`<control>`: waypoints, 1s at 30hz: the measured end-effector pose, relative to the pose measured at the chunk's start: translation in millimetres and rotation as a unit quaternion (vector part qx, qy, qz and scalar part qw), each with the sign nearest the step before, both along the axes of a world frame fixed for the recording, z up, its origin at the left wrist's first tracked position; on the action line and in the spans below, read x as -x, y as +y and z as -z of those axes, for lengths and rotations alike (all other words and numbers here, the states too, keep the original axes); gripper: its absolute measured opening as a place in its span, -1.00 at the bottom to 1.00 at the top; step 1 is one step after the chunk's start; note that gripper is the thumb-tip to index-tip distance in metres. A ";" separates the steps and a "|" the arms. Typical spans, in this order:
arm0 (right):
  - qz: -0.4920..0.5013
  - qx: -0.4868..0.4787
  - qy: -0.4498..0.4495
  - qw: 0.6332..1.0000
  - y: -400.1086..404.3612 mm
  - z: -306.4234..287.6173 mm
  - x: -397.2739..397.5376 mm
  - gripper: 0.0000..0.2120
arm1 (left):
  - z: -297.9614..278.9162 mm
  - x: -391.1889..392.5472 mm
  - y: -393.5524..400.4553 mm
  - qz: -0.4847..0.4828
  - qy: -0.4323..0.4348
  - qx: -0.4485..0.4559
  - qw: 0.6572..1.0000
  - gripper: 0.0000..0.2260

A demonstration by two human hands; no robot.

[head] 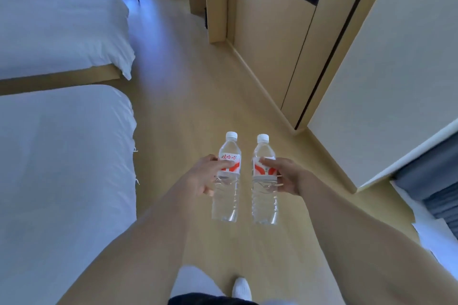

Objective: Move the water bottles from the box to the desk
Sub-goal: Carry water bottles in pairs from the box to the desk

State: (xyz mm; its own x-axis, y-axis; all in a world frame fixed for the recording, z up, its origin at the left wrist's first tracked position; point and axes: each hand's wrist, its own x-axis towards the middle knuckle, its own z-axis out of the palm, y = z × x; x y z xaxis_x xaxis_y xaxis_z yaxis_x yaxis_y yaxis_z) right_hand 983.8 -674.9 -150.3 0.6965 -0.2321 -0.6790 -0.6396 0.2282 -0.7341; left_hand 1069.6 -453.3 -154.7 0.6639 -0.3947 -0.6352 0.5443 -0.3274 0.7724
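Hands: left hand, right hand gripping ribbed clear-plastic bottles.

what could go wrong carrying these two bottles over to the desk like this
1. Each hand holds one full bottle around its label: left hand on the left bottle, right hand on the right bottle. The smooth label could let a bottle slip.
2. The bottles hang close together and could knock.
3. The path is narrow between the bed and the wall panel; the desk lies far ahead.
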 end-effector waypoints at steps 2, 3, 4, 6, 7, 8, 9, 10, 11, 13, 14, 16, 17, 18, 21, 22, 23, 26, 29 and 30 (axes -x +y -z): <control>-0.022 -0.005 0.000 1.000 -8.8 0.2 -38.7 -0.69 | 1.1 -29.7 -5.0 -0.013 -0.006 -0.001 1.000 -0.40; -0.031 -0.007 0.001 0.999 -12.4 1.4 -58.3 -0.69 | 1.9 -44.9 -6.9 -0.020 -0.010 -0.005 1.000 -0.38; -0.039 -0.007 0.002 0.999 -15.5 3.4 -77.8 -0.69 | 3.4 -60.4 -8.8 -0.026 -0.014 -0.010 1.000 -0.36; -0.052 -0.009 0.007 0.999 -19.5 8.3 -117.6 -0.71 | 9.0 -93.8 -11.7 -0.043 -0.016 -0.016 0.999 -0.38; -0.058 -0.012 0.010 0.998 -20.6 11.8 -137.4 -0.73 | 13.3 -111.7 -12.6 -0.053 -0.018 -0.018 0.998 -0.40; -0.063 -0.013 0.012 0.998 -22.1 16.0 -158.2 -0.74 | 18.0 -131.2 -13.6 -0.063 -0.020 -0.019 0.998 -0.42; -0.068 -0.011 0.014 0.998 -23.8 19.8 -180.1 -0.74 | 21.9 -152.2 -15.0 -0.072 -0.023 -0.022 0.997 -0.43; -0.071 -0.007 0.016 0.997 -25.3 22.9 -202.4 -0.75 | 24.7 -173.8 -16.6 -0.076 -0.025 -0.024 0.997 -0.43; -0.074 -0.003 0.016 0.997 -26.7 25.3 -225.8 -0.75 | 26.8 -196.8 -18.5 -0.077 -0.027 -0.023 0.996 -0.41; -0.079 0.005 0.013 0.997 -28.1 28.5 -275.7 -0.77 | 31.4 -245.2 -21.2 -0.079 -0.024 -0.019 0.996 -0.41; -0.081 0.007 0.014 0.997 -27.9 28.3 -300.5 -0.77 | 33.1 -269.4 -21.3 -0.082 -0.021 -0.016 0.996 -0.42; -0.086 0.013 0.025 0.996 -26.4 26.3 -355.1 -0.78 | 34.3 -323.8 -20.3 -0.085 -0.011 -0.019 0.996 -0.45; -0.089 0.014 0.028 0.996 -25.2 23.5 -373.5 -0.79 | 33.3 -342.7 -20.1 -0.085 -0.010 -0.021 0.996 -0.47; -0.092 0.011 0.028 0.995 -23.6 19.5 -390.7 -0.79 | 30.9 -360.5 -19.4 -0.083 -0.010 -0.020 0.996 -0.47; -0.092 0.005 0.020 0.996 -22.3 6.3 -465.5 -0.78 | 22.8 -438.0 -17.5 -0.086 -0.019 -0.020 0.996 -0.50; -0.090 0.003 0.021 0.996 -22.2 1.6 -487.0 -0.77 | 22.2 -460.8 -17.6 -0.086 -0.020 -0.026 0.996 -0.54; -0.089 0.000 0.020 0.996 -22.3 -2.5 -506.4 -0.78 | 20.6 -481.4 -18.6 -0.082 -0.020 -0.026 0.996 -0.58; -0.092 -0.003 0.010 0.996 -25.3 -6.9 -565.1 -0.76 | 16.0 -535.7 -22.9 -0.082 -0.023 -0.023 0.996 -0.63; -0.104 0.000 0.010 0.994 -30.7 -4.7 -618.8 -0.73 | 18.0 -585.9 -28.6 -0.095 -0.020 -0.026 0.995 -0.65; -0.111 -0.001 0.010 0.994 -33.2 -3.2 -636.7 -0.72 | 18.8 -602.3 -31.2 -0.097 -0.019 -0.030 0.995 -0.65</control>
